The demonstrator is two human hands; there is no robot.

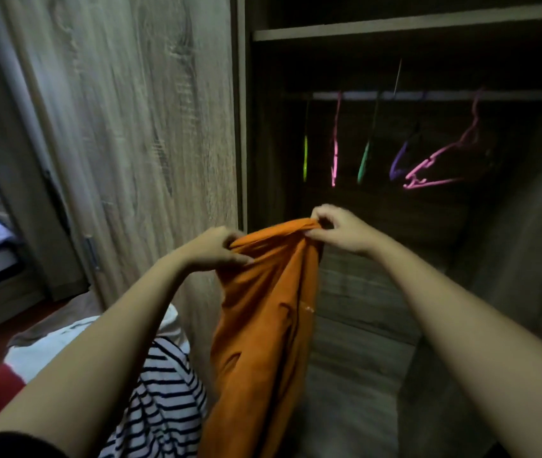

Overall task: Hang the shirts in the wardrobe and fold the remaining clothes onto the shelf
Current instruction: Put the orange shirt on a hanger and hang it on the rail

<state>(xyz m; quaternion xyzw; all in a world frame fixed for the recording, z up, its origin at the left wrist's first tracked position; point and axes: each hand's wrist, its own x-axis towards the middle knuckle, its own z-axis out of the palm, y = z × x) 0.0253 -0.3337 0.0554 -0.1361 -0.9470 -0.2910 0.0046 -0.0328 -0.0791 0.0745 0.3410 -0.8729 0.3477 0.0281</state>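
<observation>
Your left grip [216, 249] and right grip [335, 229] both pinch the orange shirt [263, 325] at its bunched top, centre frame. Free one for the hangers [428, 163], upper right, and the cloth may slip.

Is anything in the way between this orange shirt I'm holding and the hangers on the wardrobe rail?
Nothing visible does. The left hand and right hand pinch the orange shirt at the open wardrobe; the dim space up to the rail and its bare hangers looks free.
</observation>
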